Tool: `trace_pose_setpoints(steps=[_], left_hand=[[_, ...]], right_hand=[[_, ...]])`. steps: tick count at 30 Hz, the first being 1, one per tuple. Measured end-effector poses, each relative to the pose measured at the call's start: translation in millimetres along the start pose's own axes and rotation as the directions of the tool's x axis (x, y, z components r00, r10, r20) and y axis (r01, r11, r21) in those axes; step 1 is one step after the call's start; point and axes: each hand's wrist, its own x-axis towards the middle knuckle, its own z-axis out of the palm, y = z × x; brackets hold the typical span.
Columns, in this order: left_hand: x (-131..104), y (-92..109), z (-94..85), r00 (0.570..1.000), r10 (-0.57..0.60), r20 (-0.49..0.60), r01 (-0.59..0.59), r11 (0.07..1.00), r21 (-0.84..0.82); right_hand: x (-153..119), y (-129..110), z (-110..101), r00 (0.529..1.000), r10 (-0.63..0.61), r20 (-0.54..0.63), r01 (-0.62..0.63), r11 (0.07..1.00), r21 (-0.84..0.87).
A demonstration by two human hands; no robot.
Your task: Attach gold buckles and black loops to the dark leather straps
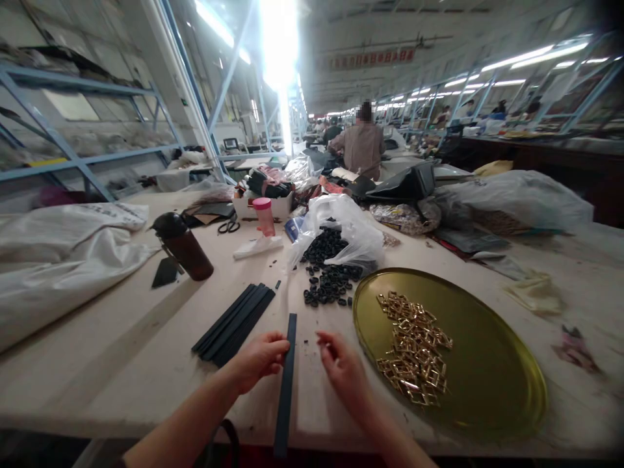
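My left hand (pixel 260 359) pinches a long dark strip (pixel 286 396) near its upper part; the strip hangs down over the table's front edge. To the right of the strip, my right hand (pixel 341 367) is raised with fingers curled and thumb near the index finger; whether anything small is between them is too blurred to tell. A stack of dark strips (pixel 236 322) lies left of my left hand. Beyond my hands, small black loops (pixel 326 283) spill from a clear plastic bag (pixel 358 227). On the right, a round gold tray (pixel 487 351) holds a pile of gold metal buckles (pixel 414 344).
A dark bottle (pixel 185 247) stands at the left, by white cloth (pixel 63 253). Farther back are a pink-lidded jar (pixel 264 218), scissors (pixel 229 226), a filled box (pixel 273 207) and plastic bags (pixel 517 201). A person (pixel 363 146) sits beyond the table.
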Motion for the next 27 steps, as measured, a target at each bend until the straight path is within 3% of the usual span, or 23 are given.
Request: trace_pose_setpoints(steps=[2,4,8,12,19,24,27], left_hand=[[-5.5,-3.0,5.2,0.999,-0.022,0.047,0.027,0.993,-0.119],[-9.5,-5.0,7.6,0.996,-0.038,0.08,0.055,0.973,-0.223],[-14.8,-7.9,6.0,0.989,-0.066,0.129,0.112,0.914,-0.391],[-13.5,-15.3,2.8,0.983,-0.099,0.152,0.157,0.883,-0.441],[-10.7,-23.1,3.0,0.983,-0.082,0.166,0.154,0.858,-0.49],[-12.0,-25.0,1.8,0.984,-0.066,0.164,0.142,0.848,-0.51],[-13.4,-26.7,2.3,0.988,-0.032,0.148,0.109,0.828,-0.55]], right_hand=[[27.1,9.0,-28.6,0.999,0.025,0.026,-0.014,0.939,-0.344],[53.3,15.4,-47.9,0.995,0.054,0.084,0.024,0.688,-0.725],[87.6,24.3,-51.5,0.984,0.092,0.152,0.079,0.538,-0.839],[96.1,31.0,-42.7,0.975,0.115,0.189,0.118,0.447,-0.887],[94.7,31.0,-45.6,0.973,0.107,0.202,0.143,0.405,-0.903],[90.1,20.0,-33.5,0.965,0.067,0.253,0.191,0.481,-0.856],[73.4,7.9,-20.3,0.946,0.04,0.321,0.247,0.55,-0.798]])
